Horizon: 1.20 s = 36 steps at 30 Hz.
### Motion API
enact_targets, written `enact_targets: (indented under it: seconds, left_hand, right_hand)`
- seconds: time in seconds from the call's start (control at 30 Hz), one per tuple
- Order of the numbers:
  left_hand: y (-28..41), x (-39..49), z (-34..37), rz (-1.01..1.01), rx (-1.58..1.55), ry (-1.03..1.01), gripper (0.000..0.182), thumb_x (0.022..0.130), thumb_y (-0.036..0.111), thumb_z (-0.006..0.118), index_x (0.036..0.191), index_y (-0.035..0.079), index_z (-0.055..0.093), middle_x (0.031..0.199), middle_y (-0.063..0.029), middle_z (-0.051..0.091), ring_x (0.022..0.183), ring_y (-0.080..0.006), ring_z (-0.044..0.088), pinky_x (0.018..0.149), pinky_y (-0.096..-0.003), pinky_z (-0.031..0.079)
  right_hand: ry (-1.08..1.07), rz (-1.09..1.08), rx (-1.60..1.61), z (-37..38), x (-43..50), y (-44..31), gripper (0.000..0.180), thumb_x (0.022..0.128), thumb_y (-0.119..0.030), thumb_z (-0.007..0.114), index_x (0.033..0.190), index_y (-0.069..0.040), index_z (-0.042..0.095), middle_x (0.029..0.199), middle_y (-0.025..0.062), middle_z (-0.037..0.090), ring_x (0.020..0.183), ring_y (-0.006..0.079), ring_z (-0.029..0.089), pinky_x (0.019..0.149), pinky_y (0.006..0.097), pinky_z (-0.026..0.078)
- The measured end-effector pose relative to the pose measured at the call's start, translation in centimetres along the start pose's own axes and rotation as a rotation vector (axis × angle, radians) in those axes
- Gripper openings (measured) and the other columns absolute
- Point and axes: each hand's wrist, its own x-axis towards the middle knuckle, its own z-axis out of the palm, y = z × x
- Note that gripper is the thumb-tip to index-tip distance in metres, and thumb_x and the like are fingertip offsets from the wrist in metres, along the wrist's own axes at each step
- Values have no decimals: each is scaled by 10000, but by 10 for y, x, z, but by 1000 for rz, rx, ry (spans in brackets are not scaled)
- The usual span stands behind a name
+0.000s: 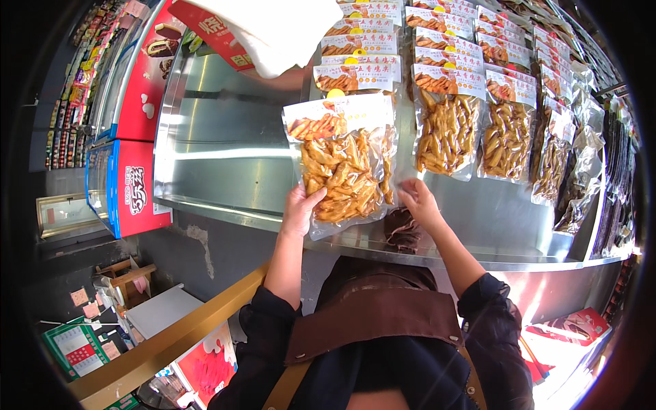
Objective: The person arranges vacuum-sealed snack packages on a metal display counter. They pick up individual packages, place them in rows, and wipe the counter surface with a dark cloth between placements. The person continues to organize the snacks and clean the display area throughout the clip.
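My left hand [302, 209] grips the lower left edge of a clear vacuum pack of brown cooked chicken pieces [341, 174], thumb on its front, above a stainless steel counter [230, 169]. The pack has a white printed header and a yellow round sticker at its top. Right of its lower corner, my right hand [417, 201] is slightly blurred, its fingers bent near the pack's edge; nothing shows in it, though whether the fingertips touch the pack cannot be told. Behind the held pack, a column of similar packs [359, 77] overlaps in a row.
More overlapping rows of packs, one ending in a nearer pack [447, 128], fill the counter's right side. A red box [215, 31] and a white bag [282, 36] stand at the back. Red chest freezers [137, 189] are at the left, beside a yellow-brown rail [174, 343].
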Motion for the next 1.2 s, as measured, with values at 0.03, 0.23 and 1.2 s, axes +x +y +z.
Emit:
enact_targets:
  seconds: [0.03, 0.23, 1.2]
  left_hand:
    - [-11, 11, 1, -6, -20, 1, 251, 838, 1, 633, 1088, 13, 616, 1043, -39, 654, 924, -115, 610, 860, -287, 474]
    - [-44, 53, -13, 143, 581, 309, 355, 834, 136, 675, 1118, -50, 573, 1274, -174, 483, 1201, -239, 448, 981, -326, 385]
    - [-31, 7, 17, 272, 126, 70, 831, 641, 17, 810, 1312, 53, 322, 1054, -47, 541, 1022, -197, 556, 920, -329, 448]
  right_hand:
    - [34, 50, 31, 5, 12, 3, 521, 818, -323, 705, 1151, 32, 520, 1134, 203, 581, 1030, 304, 585, 870, 371, 475]
    - [54, 255, 215, 47, 47, 18, 739, 745, -344, 791, 1213, 86, 414, 1143, 232, 564, 1068, 258, 567, 902, 342, 471]
    - [-339, 144, 896, 38, -8, -19, 397, 697, -10, 752, 1043, -32, 560, 1161, 79, 588, 1019, 158, 566, 812, 303, 494]
